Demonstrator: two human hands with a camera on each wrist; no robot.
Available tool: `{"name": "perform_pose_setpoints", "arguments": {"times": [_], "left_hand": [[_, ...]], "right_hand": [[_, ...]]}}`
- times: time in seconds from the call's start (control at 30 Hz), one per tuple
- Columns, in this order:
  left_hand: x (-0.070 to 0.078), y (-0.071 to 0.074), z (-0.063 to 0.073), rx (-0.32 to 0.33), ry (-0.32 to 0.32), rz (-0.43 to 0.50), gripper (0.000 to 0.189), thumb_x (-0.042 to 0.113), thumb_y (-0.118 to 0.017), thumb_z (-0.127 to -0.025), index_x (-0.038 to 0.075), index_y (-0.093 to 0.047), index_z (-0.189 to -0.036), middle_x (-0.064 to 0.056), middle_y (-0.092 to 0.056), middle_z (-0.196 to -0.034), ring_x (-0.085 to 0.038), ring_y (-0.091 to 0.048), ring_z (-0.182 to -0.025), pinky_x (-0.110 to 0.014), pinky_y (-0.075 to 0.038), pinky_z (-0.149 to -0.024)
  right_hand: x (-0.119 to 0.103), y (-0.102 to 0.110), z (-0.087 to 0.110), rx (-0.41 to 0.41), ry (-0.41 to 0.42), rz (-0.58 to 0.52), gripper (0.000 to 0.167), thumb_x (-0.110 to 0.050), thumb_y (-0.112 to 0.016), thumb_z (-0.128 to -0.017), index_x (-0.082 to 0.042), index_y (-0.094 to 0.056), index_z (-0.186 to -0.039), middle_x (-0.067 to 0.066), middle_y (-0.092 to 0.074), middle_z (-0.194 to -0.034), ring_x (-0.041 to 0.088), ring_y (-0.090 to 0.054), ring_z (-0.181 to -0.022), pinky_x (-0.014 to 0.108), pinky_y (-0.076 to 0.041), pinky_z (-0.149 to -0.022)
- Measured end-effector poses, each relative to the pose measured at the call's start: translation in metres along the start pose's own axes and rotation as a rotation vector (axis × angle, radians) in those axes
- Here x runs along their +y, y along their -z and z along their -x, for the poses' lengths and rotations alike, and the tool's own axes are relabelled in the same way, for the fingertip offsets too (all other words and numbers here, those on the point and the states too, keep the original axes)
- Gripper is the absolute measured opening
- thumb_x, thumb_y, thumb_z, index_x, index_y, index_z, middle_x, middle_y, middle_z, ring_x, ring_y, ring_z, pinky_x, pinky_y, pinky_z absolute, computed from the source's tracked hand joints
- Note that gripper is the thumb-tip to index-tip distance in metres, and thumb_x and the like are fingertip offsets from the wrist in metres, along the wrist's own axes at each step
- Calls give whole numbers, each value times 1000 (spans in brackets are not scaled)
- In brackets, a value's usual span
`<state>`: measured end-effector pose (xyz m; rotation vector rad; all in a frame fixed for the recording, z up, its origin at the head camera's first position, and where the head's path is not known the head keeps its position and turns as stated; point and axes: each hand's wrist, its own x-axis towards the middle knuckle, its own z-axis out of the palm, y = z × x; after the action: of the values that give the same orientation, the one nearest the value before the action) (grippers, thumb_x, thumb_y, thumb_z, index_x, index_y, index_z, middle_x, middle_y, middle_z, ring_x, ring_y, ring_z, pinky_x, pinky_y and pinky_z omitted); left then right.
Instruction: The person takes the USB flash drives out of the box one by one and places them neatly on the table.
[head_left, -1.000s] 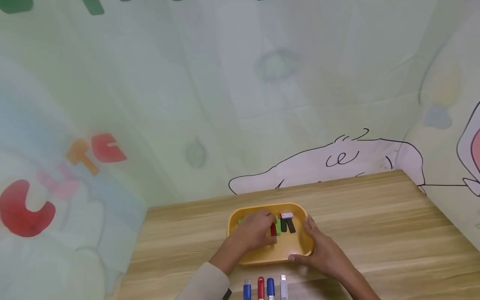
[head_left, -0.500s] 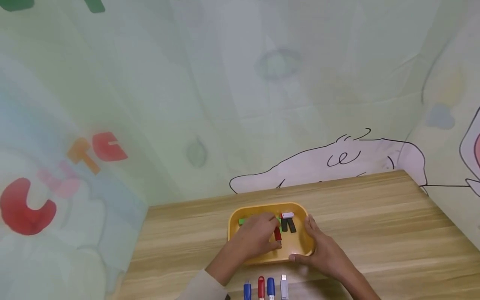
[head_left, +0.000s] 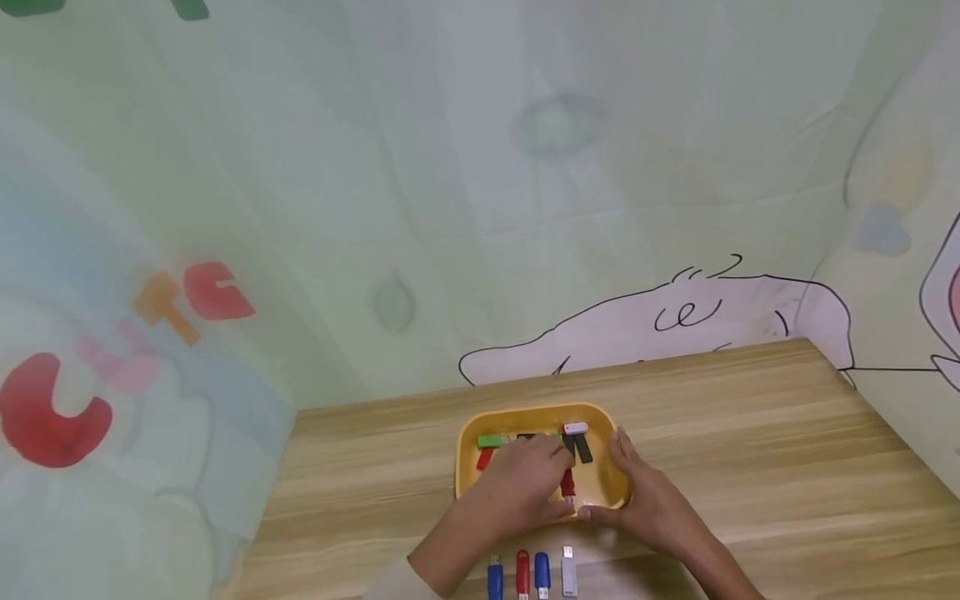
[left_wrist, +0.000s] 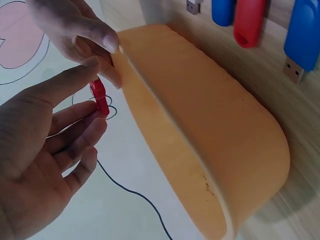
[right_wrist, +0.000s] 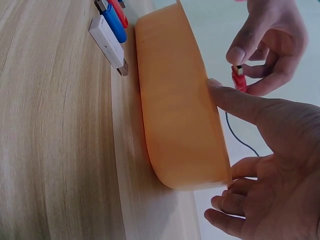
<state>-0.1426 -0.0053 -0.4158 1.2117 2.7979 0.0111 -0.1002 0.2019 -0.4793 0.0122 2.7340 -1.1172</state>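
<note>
The left hand (head_left: 525, 479) pinches a small red USB stick (head_left: 567, 482) between its thumb and fingers, up above the near right part of the yellow tray (head_left: 596, 483), and the metal end points toward the thumb. The right hand (head_left: 648, 508) holds the tray at its near right corner, thumb on the near rim and fingers at the right end. The stick looks light and hard, and its smooth sides may be a bit slippery, so the red middle should be the best place to hold it, not the thin metal tip. The tray looks like light plastic, a little bendy, so it may slide if bumped; its rim is a good spot to hold. The walls stand up all around, so the stick has to stay high to pass over them. Inside the tray are a green stick (head_left: 491, 441), another red stick (head_left: 485, 458), black sticks (head_left: 583, 447) and a white stick (head_left: 576, 428). Part of the pile is hidden by the left hand. The most room is straight up. In front of the tray, a row of four sticks (head_left: 522, 573) lies on the wooden table (head_left: 750, 433), near enough to knock. Behind the table hangs a wall with drawings (head_left: 480, 208).
</note>
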Motion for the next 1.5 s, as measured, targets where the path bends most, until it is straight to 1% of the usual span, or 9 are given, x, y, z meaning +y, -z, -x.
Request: {"name": "perform_pose_setpoints", "arguments": {"times": [0.17,0.4,0.6,0.8,0.97,1.1,1.23,1.37,1.5], "left_hand": [[4,3,5,8,-20,7,53,57,-80,-89,16,-73,-122,4,-72,-121,-10,-64,-112,-29,-55,-104],[8,1,9,-14,-31,51,43,50,-84,-89,18,-73,-116,9,-68,-107,-6,-57,-95,-24,-54,-94],[11,-2,14,-36,-39,81,40,48,-86,-87,21,-74,-114,11,-66,-106,-3,-53,-89,-20,-51,-85],[14,-7,17,-50,-66,79,43,50,-87,-86,21,-74,-115,12,-65,-104,-3,-51,-88,-18,-47,-79],[16,-10,20,-56,-85,73,47,52,-88,-84,22,-73,-117,12,-65,-105,-2,-51,-90,-17,-46,-80],[18,-13,21,-92,-85,102,46,52,-87,-85,24,-73,-119,14,-64,-106,-1,-50,-89,-17,-46,-80],[19,-17,21,-122,-84,157,43,50,-87,-85,25,-72,-117,16,-61,-99,1,-48,-85,-16,-46,-80],[20,-22,23,-118,-82,202,40,48,-87,-85,26,-71,-113,17,-55,-93,3,-47,-84,-16,-44,-78],[22,-25,27,-78,-86,193,38,47,-88,-84,26,-70,-110,18,-55,-93,3,-46,-84,-17,-42,-76]], "right_hand": [[0,0,-1,-5,0,-4,127,-61,-92,-73,-3,-27,-165,21,-17,-175,52,-34,-153,66,-38,-117],[0,0,-1,0,8,-3,125,-57,-93,-73,-2,-28,-165,21,-18,-175,52,-36,-152,66,-38,-117],[0,-1,-1,-5,8,-5,123,-57,-93,-73,-1,-32,-164,20,-18,-175,50,-34,-153,64,-37,-119],[0,-1,-2,-3,0,15,126,-57,-94,-73,-1,-27,-165,22,-18,-174,51,-35,-153,65,-38,-118],[0,-2,-3,-1,1,13,126,-55,-94,-72,-1,-28,-165,22,-19,-174,50,-35,-153,64,-38,-118],[1,-3,-2,3,11,19,122,-53,-94,-73,1,-32,-163,22,-20,-174,49,-35,-154,63,-38,-118],[1,-3,-1,14,26,24,120,-53,-94,-74,3,-34,-161,23,-21,-173,48,-35,-154,63,-38,-118],[1,-3,-1,16,26,25,120,-54,-94,-74,3,-34,-161,23,-21,-173,49,-36,-153,63,-39,-118],[1,-3,-2,15,24,27,120,-53,-94,-74,2,-34,-162,23,-21,-173,50,-36,-153,64,-38,-118]]}}
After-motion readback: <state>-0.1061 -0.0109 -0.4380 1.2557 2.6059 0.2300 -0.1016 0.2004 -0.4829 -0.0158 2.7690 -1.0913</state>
